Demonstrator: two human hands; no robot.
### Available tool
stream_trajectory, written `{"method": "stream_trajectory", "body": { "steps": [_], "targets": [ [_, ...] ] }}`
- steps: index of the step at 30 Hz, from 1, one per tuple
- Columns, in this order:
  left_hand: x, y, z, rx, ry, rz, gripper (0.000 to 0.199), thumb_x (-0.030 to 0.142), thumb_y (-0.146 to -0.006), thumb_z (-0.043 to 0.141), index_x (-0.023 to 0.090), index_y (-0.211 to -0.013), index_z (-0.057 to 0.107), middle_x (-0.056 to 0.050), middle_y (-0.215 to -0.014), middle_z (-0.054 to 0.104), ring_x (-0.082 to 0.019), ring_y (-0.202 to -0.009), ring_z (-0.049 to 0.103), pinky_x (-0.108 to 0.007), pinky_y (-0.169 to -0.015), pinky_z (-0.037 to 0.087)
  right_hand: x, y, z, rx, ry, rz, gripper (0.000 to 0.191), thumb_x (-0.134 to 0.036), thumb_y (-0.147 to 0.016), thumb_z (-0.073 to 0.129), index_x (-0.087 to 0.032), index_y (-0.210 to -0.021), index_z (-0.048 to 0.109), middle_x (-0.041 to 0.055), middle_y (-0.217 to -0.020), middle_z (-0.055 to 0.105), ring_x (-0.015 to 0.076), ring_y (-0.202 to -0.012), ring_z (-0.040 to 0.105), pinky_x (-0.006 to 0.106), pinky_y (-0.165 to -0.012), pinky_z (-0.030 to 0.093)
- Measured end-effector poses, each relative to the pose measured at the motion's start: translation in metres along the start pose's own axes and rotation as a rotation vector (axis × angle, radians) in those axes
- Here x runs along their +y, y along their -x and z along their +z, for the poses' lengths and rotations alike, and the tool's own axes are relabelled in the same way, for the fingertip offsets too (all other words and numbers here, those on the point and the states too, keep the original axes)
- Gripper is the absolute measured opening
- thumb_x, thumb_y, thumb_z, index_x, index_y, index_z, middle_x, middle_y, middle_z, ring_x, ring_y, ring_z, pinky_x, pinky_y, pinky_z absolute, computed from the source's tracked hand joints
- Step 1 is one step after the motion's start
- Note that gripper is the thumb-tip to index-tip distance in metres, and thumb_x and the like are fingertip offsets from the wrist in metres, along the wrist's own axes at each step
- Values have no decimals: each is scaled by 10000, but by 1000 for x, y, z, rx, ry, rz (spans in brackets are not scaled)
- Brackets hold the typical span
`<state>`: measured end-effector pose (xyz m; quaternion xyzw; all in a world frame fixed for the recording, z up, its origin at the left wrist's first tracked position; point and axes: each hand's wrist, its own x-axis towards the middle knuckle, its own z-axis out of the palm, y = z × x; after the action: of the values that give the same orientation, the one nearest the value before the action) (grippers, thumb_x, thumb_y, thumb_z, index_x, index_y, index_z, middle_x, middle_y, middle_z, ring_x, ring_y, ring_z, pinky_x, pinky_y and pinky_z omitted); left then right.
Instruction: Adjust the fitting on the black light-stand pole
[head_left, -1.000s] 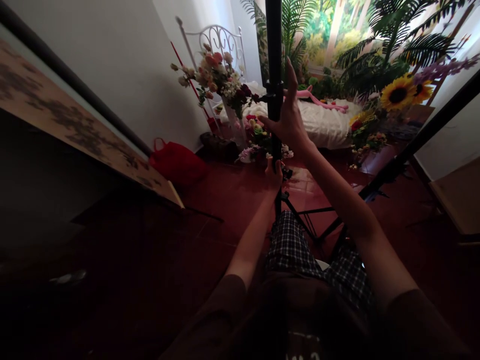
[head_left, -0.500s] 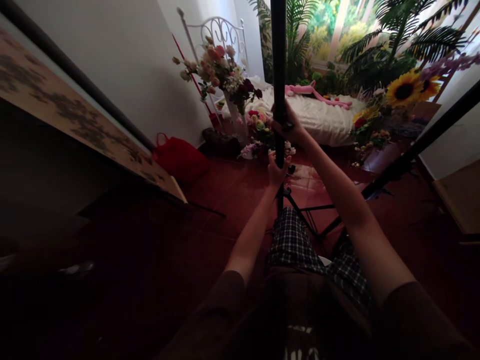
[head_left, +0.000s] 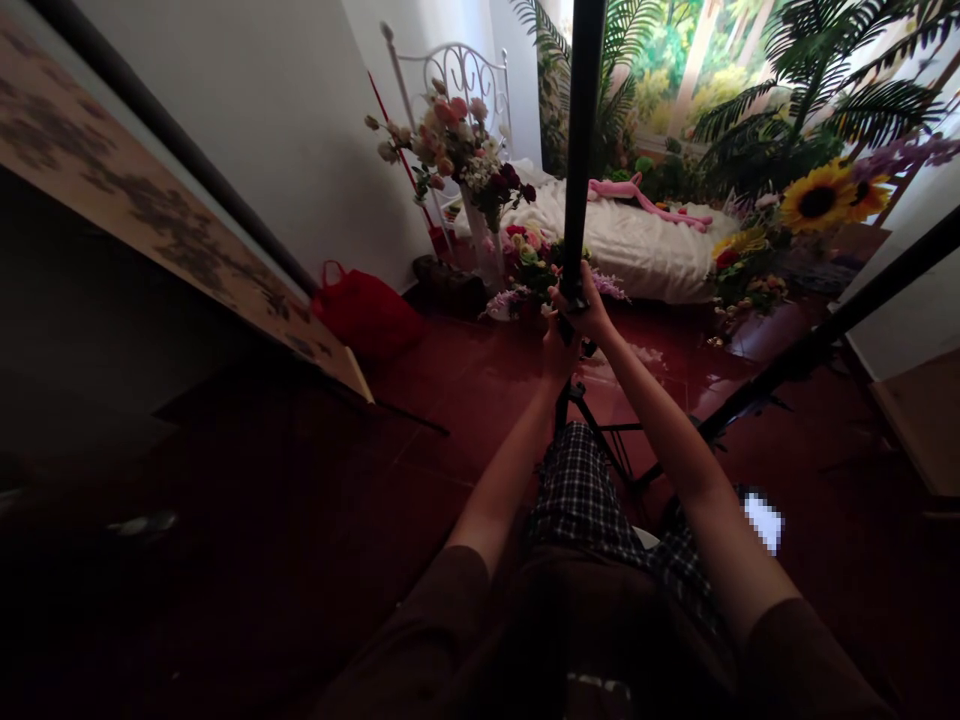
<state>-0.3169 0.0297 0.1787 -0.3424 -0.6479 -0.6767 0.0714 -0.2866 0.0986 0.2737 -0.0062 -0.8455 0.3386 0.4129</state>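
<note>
A black stand (head_left: 586, 130) rises upright in front of me, its pole running out of the top of the view. My right hand (head_left: 589, 308) is wrapped round the pole at a dark collar or clamp. Just beneath it, my left hand (head_left: 560, 352) is closed round the same pole, so the two hands almost touch. Lower down, thin black braces (head_left: 600, 432) spread from the stand near my checked trousers. Fingers on the far side of the pole are partly hidden.
Flowers in a tall vase (head_left: 480, 235) and a white bed (head_left: 652, 260) stand behind the pole. A red bag (head_left: 367, 315) lies by the left wall near a hanging scroll (head_left: 195, 230). Another black pole (head_left: 832, 335) slants across the right. Sunflowers (head_left: 817, 200) stand at the far right.
My right hand has come down the pole to just above my left hand, which stays in place. The view has shifted slightly, and a bright pixelated patch now shows beside my right forearm.
</note>
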Motion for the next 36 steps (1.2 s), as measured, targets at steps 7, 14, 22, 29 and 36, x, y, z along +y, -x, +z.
{"method": "stream_trajectory", "body": {
  "steps": [7, 14, 22, 29, 36],
  "targets": [
    [-8, 3, 2, 26, 34, 38, 417, 472, -900, 578, 170, -1187, 567, -108, -960, 732, -218, -866, 717, -299, -733, 558, -21, 14, -4, 25, 43, 35, 617, -406, -935, 559, -252, -1460, 273, 70, -1089, 629, 181, -877, 629, 339, -771, 567],
    [-3, 6, 4, 62, 30, 13, 432, 547, -900, 563, 167, -1104, 588, -69, -831, 705, -163, -702, 661, -278, -671, 526, -47, 105, -42, 34, 306, -105, 588, -325, -881, 606, -227, -1423, 399, 146, -1406, 519, 268, -1306, 509, 475, -1074, 467],
    [14, 9, -6, 29, 25, -23, 407, 580, -892, 547, 215, -1064, 599, -46, -759, 683, -160, -641, 626, -269, -631, 497, -26, 141, -45, -24, 395, 16, 325, -334, -937, 556, -210, -1236, 584, 126, -1253, 653, 266, -1205, 588, 465, -1055, 461],
    [13, 9, -5, 46, 26, -39, 392, 570, -892, 554, 224, -1072, 593, -59, -824, 696, -176, -715, 649, -272, -646, 492, -31, 129, -37, 43, 391, 140, 362, -425, -932, 593, -224, -1233, 581, 115, -1138, 686, 267, -1073, 635, 405, -920, 520],
    [11, 9, -6, 22, 23, -19, 384, 557, -906, 543, 212, -1069, 584, -48, -815, 681, -158, -690, 642, -261, -646, 489, -30, 123, -41, 17, 351, 195, 381, -447, -914, 617, -208, -1209, 583, 81, -1066, 703, 175, -757, 640, 299, -714, 502]
  ]
}}
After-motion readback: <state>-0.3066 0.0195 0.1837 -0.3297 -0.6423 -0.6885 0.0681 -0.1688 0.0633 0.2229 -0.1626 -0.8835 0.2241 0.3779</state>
